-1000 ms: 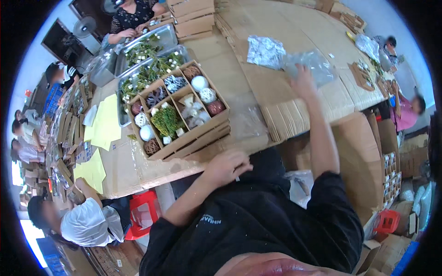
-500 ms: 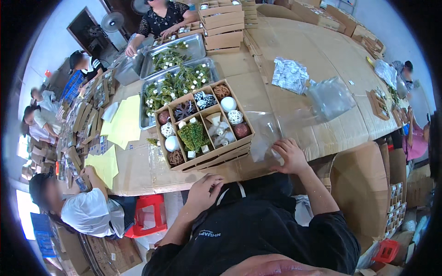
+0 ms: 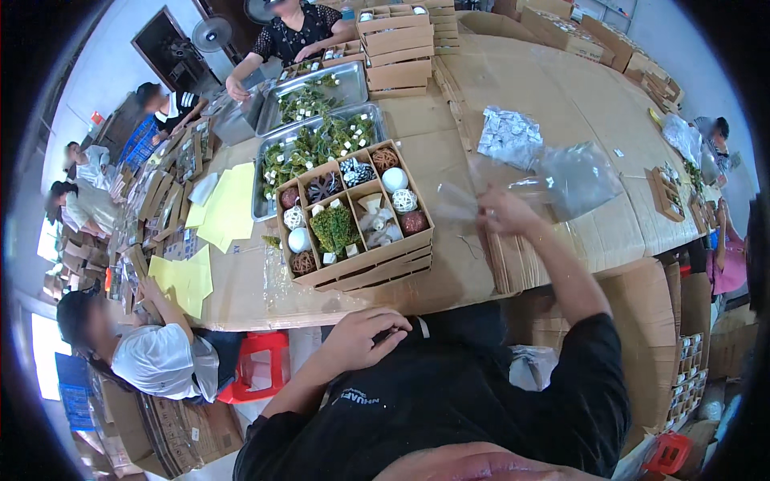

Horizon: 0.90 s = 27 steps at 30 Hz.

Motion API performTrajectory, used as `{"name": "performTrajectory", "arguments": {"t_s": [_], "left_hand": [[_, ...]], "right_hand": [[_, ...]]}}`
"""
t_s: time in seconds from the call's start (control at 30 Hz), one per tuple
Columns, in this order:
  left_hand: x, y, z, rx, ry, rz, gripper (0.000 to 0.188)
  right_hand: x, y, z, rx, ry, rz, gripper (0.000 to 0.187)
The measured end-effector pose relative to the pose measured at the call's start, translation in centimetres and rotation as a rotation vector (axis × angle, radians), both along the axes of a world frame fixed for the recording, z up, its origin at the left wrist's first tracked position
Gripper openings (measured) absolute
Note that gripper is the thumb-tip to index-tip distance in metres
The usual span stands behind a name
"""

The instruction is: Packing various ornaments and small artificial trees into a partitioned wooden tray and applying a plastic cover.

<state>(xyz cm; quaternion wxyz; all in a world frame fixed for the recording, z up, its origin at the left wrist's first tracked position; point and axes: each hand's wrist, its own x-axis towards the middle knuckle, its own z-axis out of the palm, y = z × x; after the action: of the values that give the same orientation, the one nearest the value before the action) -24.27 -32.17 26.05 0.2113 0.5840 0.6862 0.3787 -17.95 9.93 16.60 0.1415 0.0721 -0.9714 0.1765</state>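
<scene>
- Your right hand meets clear film over the tabletop, right of the divided box; blur, can't tell whether the fingers clamp it.
- Your left hand, near the edge: thumb and fingers slightly apart.
- Film's outline hard to trace.

On the table, two trays are lying, and one silvery packet and one clear bag are resting. The near top box is holding two wicker balls, two smooth white balls, two woven white balls, two red balls, one pinecone, one dark star, one moss clump and one pale ornament. At left, one red stool is standing.
</scene>
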Motion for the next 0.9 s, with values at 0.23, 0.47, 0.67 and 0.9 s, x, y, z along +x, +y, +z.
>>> {"name": "performTrajectory", "arguments": {"t_s": [0.23, 0.47, 0.67, 0.9], "left_hand": [[-2.7, -2.4, 5.2, -0.104, -0.705, -0.385, 0.041], [-5.4, -5.6, 6.4, 0.216, -0.962, -0.451, 0.057], [-7.2, -6.2, 8.8, 0.602, -0.703, 0.005, 0.044], [-10.3, -1.1, 14.0, 0.613, -0.167, 0.451, 0.073]], "right_hand": [[-5.7, 7.3, 4.0, -0.711, -0.374, -0.11, 0.023], [-8.2, 15.3, 6.3, -1.648, -0.106, 0.446, 0.024], [-8.1, 9.6, 7.6, -2.198, 0.407, 0.721, 0.023], [-6.1, -3.3, 13.1, -2.42, 0.55, 0.988, 0.03]]}}
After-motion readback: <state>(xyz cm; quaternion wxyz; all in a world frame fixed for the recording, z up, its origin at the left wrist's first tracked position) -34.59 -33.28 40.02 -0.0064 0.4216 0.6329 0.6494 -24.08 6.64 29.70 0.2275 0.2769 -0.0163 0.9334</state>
